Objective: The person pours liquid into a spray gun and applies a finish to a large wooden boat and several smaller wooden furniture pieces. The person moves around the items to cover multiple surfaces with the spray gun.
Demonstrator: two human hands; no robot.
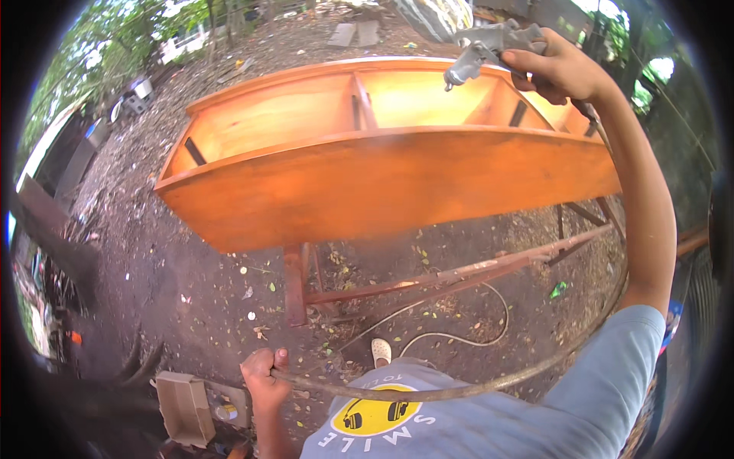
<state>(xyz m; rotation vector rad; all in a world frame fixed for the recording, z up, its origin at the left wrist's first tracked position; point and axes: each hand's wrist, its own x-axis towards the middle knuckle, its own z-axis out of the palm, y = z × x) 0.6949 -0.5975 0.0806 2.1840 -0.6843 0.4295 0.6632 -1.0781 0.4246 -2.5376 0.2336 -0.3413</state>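
My right hand [567, 70] is raised at the upper right, closed round a grey metal spray gun [489, 44]. The gun's streaked pale cup [437, 15] runs out of the top of the view. Below it lies an orange wooden shelf unit [382, 180], its open compartments facing up and divided by boards. A brownish hose [474, 390] curves from near the gun, past my right arm and across my shirt. Low and left of centre, my left hand [265, 380] is closed on that hose, apart from the wood.
The unit rests on a reddish-brown wooden stand [295, 284] with a long low bar. A thinner hose [459, 336] loops over the leaf-strewn dirt near my shoe [381, 350]. An open cardboard box [185, 409] sits at the lower left. Trees stand beyond.
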